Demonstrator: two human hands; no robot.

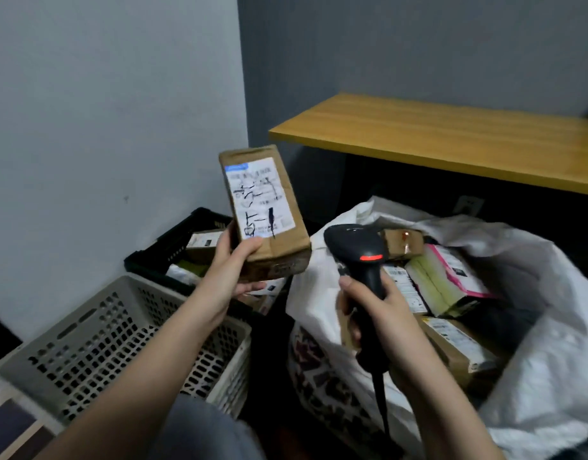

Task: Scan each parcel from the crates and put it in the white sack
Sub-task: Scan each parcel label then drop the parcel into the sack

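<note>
Gripping the black handheld barcode scanner (pixel 359 257), the right hand (pixel 375 313) aims it over the open white woven sack (pixel 534 343) of parcels. Left hand (pixel 233 270) holds a brown labelled cardboard parcel (pixel 266 210) upright above the black slatted crate (pixel 176 247), behind the grey perforated plastic crate (pixel 120 340).

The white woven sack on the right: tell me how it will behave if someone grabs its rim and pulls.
The white woven sack looks floppy: its rim is folded and creased, so it would probably buckle. It likely drags heavily, since several cardboard parcels fill it. The cloth looks thin and might slip or bunch in a grip.
</note>
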